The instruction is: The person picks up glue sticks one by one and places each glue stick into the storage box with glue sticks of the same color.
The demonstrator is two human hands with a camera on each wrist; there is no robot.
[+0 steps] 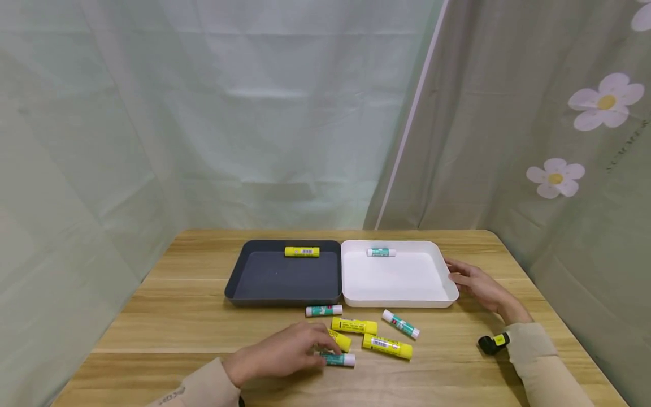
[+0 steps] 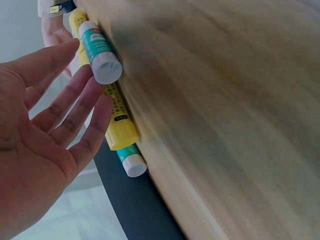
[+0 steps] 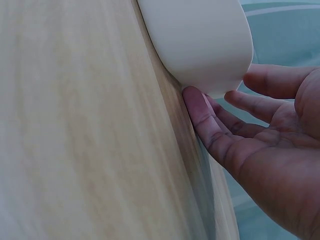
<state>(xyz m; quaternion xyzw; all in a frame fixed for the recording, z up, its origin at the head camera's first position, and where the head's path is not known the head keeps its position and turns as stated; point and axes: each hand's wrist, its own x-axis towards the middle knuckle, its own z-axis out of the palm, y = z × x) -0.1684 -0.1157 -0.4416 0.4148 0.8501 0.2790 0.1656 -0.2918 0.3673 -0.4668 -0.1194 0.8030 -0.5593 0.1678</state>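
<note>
My left hand point(image 1: 290, 350) hovers over a green-and-white glue stick point(image 1: 343, 359) near the front of the table. In the left wrist view its fingers are spread and loosely bent beside that glue stick point(image 2: 98, 47), and whether they touch it I cannot tell. Just beyond lie three yellow glue sticks point(image 1: 387, 346), one partly covered by the hand. Two more green-and-white glue sticks point(image 1: 401, 324) lie close by. At the right end of the white tray point(image 1: 399, 302), my right hand point(image 1: 480, 287) rests its fingertips against the outer wall, fingers mostly extended.
Left of the white tray and side by side with it stands a dark grey tray point(image 1: 282, 301). A yellow glue stick point(image 1: 302, 252) lies in the dark tray, a green-and-white one point(image 1: 381, 252) in the white tray. Curtains point(image 1: 285, 124) hang behind the wooden table point(image 1: 168, 316).
</note>
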